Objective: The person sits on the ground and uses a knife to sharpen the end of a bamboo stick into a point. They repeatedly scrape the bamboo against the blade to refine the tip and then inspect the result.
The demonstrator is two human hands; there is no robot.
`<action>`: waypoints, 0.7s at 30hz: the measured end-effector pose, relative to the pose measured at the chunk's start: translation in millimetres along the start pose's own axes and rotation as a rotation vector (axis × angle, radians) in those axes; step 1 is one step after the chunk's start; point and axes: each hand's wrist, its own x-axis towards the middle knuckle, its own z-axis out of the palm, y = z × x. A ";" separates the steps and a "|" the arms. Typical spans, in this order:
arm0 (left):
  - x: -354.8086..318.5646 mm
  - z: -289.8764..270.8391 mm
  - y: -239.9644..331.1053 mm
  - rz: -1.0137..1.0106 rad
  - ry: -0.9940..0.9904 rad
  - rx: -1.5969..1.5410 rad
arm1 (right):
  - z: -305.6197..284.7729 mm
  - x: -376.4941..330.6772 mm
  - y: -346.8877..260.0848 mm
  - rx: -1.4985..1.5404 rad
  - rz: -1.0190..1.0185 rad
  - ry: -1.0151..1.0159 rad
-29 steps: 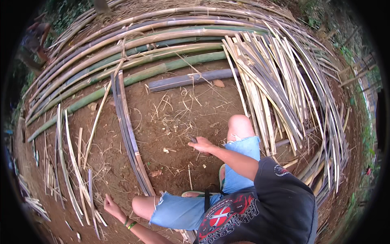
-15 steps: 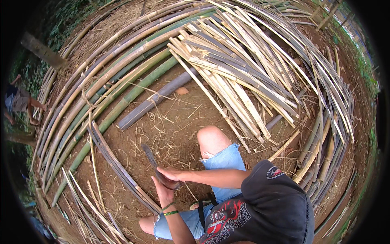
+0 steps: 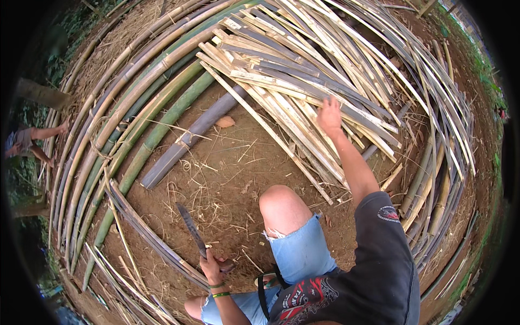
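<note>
reaching out, the right hand point(image 3: 329, 115) rests fingers spread on the split bamboo strips point(image 3: 292, 92), nothing clasped yet; better to close on one strip only. left hand point(image 3: 212, 266) grips the knife point(image 3: 190, 228), blade pointing away.

I'm gripping a long dark-bladed knife point(image 3: 190, 227) by its handle, blade pointing up and away over the dirt. The pale split bamboo strips point(image 3: 303, 103) are lying fanned in a heap, touching my fingertips.
</note>
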 end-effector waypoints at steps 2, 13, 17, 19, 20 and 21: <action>-0.9 3.3 13.2 -0.030 0.007 0.078 | 18.5 15.5 52.1 -0.029 0.098 0.107; -3.9 -6.2 36.6 -0.078 0.058 0.156 | 39.0 2.6 77.5 0.123 -0.080 0.096; -6.5 -7.4 45.0 -0.066 0.036 0.174 | 23.9 -23.7 71.0 0.377 -0.189 0.094; -6.6 -3.8 49.2 -0.042 0.067 0.116 | 14.7 -38.8 63.9 0.377 -0.188 0.101; -7.6 -3.0 50.2 -0.029 0.083 0.088 | 7.4 -45.0 57.5 0.379 -0.189 0.104; -10.3 -2.7 50.0 -0.030 0.096 0.070 | 3.5 -47.5 51.9 0.430 -0.167 0.081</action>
